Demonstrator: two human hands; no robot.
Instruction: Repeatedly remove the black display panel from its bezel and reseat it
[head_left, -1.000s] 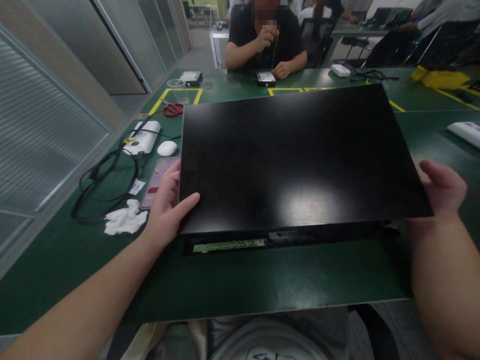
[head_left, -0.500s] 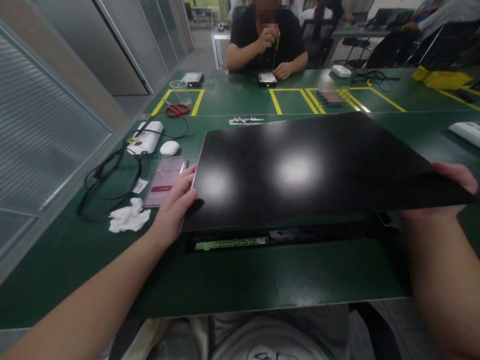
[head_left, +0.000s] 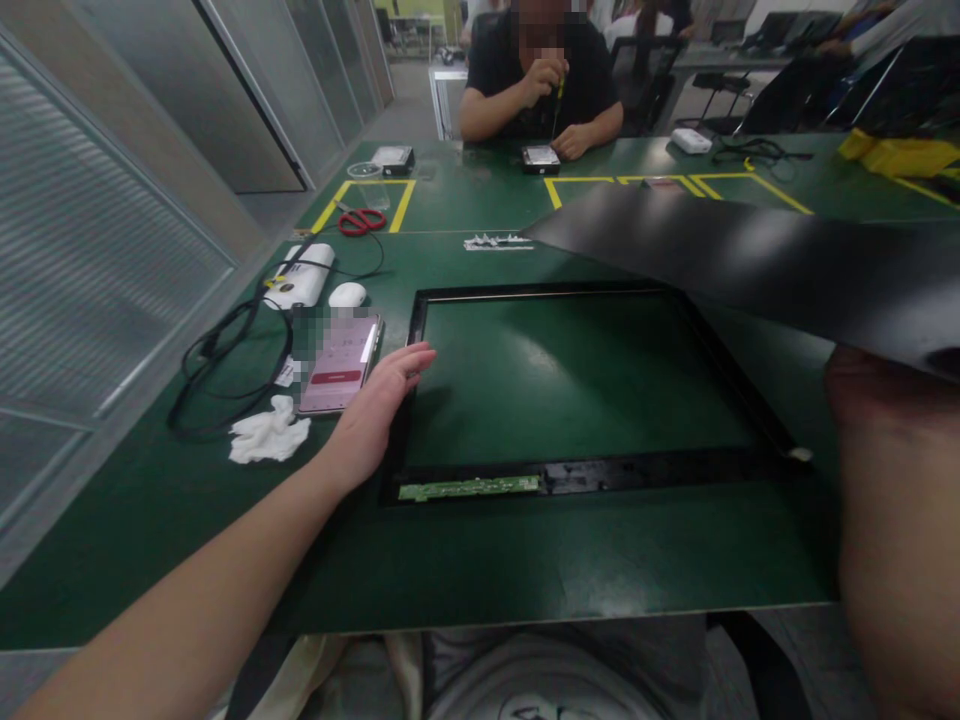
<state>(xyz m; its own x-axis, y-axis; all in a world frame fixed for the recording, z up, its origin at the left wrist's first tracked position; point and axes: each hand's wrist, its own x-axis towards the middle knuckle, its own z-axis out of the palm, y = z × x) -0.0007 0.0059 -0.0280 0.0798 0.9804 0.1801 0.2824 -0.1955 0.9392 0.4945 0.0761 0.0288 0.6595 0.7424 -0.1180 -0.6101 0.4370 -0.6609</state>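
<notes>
My right hand (head_left: 885,405) grips a thin black panel (head_left: 750,265) near its lower edge; the panel is tilted, raised above the table and runs out of view at the right. Most of that hand's fingers are hidden under it. On the green table lies a black rectangular frame (head_left: 660,470) with an open middle. A green circuit board strip (head_left: 469,488) sits in the frame's near side at the left. My left hand (head_left: 382,405) is open, fingers stretched out over the frame's left side, holding nothing.
Left of the frame lie a phone (head_left: 341,365), a crumpled white tissue (head_left: 270,432), a white oval case (head_left: 347,296), a white box (head_left: 301,277), a black cable (head_left: 176,400) and red scissors (head_left: 362,222). White strips (head_left: 497,242) lie beyond. Opposite, a person (head_left: 540,85) works on a drive (head_left: 541,159).
The black panel has left my left hand and swung to the right in my right hand, uncovering the black frame. My left hand has opened and stays at the left side.
</notes>
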